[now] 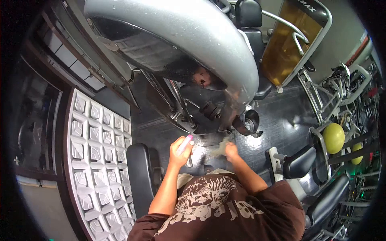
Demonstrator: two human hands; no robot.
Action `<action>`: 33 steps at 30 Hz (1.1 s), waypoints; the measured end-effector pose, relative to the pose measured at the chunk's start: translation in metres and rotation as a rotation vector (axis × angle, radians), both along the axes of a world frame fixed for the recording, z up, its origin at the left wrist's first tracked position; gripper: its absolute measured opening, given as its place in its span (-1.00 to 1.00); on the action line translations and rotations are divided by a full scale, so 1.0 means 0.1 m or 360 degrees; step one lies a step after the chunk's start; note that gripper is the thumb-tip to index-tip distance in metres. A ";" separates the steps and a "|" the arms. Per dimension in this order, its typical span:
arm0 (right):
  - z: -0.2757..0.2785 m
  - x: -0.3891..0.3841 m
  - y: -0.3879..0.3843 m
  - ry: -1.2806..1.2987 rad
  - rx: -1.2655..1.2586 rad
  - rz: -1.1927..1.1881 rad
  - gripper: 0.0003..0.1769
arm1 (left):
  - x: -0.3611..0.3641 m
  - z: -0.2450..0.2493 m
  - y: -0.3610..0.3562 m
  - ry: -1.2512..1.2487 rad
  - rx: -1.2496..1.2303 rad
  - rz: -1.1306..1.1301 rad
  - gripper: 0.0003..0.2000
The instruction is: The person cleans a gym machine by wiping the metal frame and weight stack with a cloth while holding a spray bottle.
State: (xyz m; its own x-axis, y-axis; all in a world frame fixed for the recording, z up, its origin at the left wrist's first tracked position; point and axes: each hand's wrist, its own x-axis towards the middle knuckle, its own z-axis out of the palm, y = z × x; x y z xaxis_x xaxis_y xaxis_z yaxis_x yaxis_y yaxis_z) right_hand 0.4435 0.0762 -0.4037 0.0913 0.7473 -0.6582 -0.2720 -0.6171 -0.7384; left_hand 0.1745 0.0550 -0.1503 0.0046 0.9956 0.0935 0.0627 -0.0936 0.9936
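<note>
A white bottle with a pink cap (185,143) is in my left hand (177,152), its fingers wrapped round it and the cap pointing up and to the right. My right hand (230,150) grips a pale, limp cloth (219,150) that is blurred. Both hands are held apart in front of my body, below a large gym machine with a curved silver cover (201,28) and a dark glossy panel (161,56).
A black padded seat (138,168) is at my left, beside a white patterned wall panel (98,156). More padded seats (299,162), a yellow-green ball (333,138) and an amber-panelled machine (287,44) stand to the right. Black cuffs (252,120) hang ahead.
</note>
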 end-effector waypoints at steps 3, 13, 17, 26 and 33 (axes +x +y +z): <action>0.30 0.21 0.09 0.0392 -0.0010 -0.0577 -0.71 | -0.12 0.05 -0.03 0.0042 0.0011 0.0050 -0.81; 1.00 -0.26 0.37 0.0225 0.0310 -0.0401 -0.68 | -0.19 0.03 0.00 -0.0010 0.0001 0.0046 -0.81; 1.26 -0.41 0.22 0.0022 0.0426 -0.0003 -0.61 | -0.09 0.05 0.06 -0.0032 0.0042 0.0027 -0.85; 0.36 0.22 0.20 0.0576 -0.0023 -0.0818 -0.64 | -0.14 0.04 -0.12 -0.0024 0.0033 0.0097 -0.83; 0.59 -0.05 0.51 0.0575 0.0066 -0.0742 -0.68 | -0.04 0.02 -0.14 -0.0069 0.0020 0.0132 -0.83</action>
